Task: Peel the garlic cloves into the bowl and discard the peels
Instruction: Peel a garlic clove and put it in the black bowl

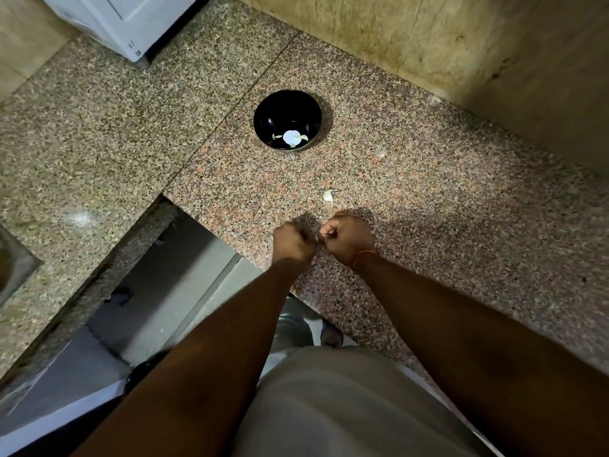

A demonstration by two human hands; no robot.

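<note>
Speckled granite lies under both grips: the left hand (293,243) and the right hand (346,238) are curled into fists with their fingertips meeting over the counter (428,206) edge, pinched on something too small and hidden to make out, so I cannot tell whether it is a clove or a peel. Just beyond the right hand, apart from it, a pale garlic clove (329,195) lies on the counter. Farther out past both grips sits the black bowl (287,119), with a few pale garlic pieces (292,138) at its bottom.
</note>
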